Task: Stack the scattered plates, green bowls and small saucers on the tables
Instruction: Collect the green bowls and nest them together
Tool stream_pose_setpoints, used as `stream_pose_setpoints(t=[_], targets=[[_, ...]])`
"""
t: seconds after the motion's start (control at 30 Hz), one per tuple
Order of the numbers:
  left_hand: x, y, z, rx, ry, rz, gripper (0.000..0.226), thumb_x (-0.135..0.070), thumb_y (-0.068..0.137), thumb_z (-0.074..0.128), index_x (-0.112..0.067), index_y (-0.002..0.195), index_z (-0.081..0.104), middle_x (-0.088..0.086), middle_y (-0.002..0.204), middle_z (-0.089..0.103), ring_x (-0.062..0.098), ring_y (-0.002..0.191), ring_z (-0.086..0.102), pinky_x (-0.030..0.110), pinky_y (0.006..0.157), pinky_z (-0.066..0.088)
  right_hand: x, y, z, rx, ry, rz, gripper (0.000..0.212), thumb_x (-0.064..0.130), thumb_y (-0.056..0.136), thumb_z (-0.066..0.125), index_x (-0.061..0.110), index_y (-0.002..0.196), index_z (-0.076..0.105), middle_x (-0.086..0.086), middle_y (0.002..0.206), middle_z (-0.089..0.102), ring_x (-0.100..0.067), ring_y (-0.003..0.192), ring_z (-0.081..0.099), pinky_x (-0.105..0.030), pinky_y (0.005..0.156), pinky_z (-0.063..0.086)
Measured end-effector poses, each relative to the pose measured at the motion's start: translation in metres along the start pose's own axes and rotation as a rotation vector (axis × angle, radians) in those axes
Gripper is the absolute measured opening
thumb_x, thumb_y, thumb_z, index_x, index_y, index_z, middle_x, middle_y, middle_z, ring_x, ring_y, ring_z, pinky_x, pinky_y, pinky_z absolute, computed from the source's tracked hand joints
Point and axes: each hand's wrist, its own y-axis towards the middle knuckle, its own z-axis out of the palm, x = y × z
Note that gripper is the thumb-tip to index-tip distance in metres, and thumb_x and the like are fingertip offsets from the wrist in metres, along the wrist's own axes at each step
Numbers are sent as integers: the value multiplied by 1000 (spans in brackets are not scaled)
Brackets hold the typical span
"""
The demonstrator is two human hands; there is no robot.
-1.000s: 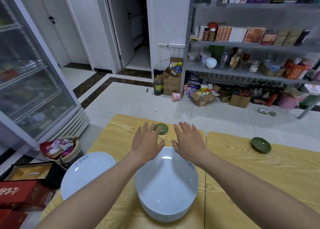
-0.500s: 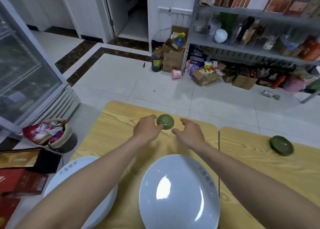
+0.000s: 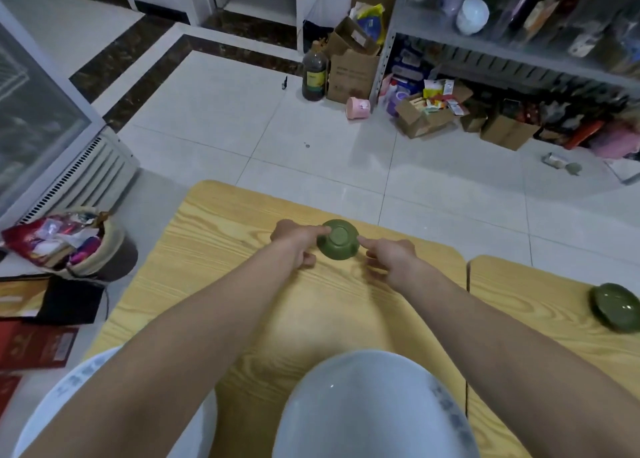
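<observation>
Green bowl point(image 3: 337, 239), base turned toward camera, is pinched between forefinger tips of left hand point(image 3: 298, 241) and right hand point(image 3: 391, 255), other fingers curled, well beyond white plate point(image 3: 374, 405). Firmer grip is advised before bowl is carried to second bowl point(image 3: 616, 307), far right of plate.

Wooden tables point(image 3: 221, 284) bearing white plates point(image 3: 363, 412), green bowl point(image 3: 615, 307)

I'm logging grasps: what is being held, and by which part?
The green bowl, base facing the camera, held at opposite sides of its wall by the left hand and right hand.
</observation>
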Motion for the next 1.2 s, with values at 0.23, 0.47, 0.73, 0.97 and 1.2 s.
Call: stream_pose_setpoints(t=[0.23, 0.47, 0.73, 0.97, 1.2], targets=[[6, 20, 11, -7, 104, -21, 42, -25, 69, 90, -5, 77, 53, 8, 81, 60, 21, 65, 57, 43, 64, 61, -3, 33, 17, -58, -19, -8, 55, 22, 63, 93, -1, 104, 65, -11, 87, 67, -24, 69, 60, -32, 52, 49], [8, 26, 15, -76, 187, 69, 44, -25, 66, 92, 1, 84, 62, 12, 75, 64, 25, 60, 62, 46, 59, 61, -4, 45, 29, -126, -125, -62, 52, 26, 56, 96, 1, 92, 68, -12, 89, 73, -24, 70, 66, -29, 54, 51], [10, 30, 12, -15, 145, 67, 34, -10, 67, 89, 2, 85, 62, 13, 74, 64, 22, 57, 58, 42, 62, 62, -4, 39, 25, -30, -111, -78, 35, 14, 63, 89, 2, 86, 64, -11, 75, 65, -21, 58, 56, -23, 38, 47], [21, 20, 0, 166, 16, 305, 41, 12, 69, 79, -9, 96, 58, 10, 78, 65, 18, 67, 65, 23, 56, 56, -16, 27, 12, 23, -223, -382, 45, 8, 57, 91, 17, 72, 50, 2, 59, 57, -13, 53, 52, -26, 59, 52], [49, 12, -7, 207, 206, 387, 48, 15, 76, 56, -19, 107, 68, 3, 106, 72, 21, 91, 68, 33, 82, 57, -42, 18, -4, -4, -588, -741, 23, 6, 64, 86, 13, 70, 64, 7, 55, 51, -9, 56, 44, -9, 55, 35]])
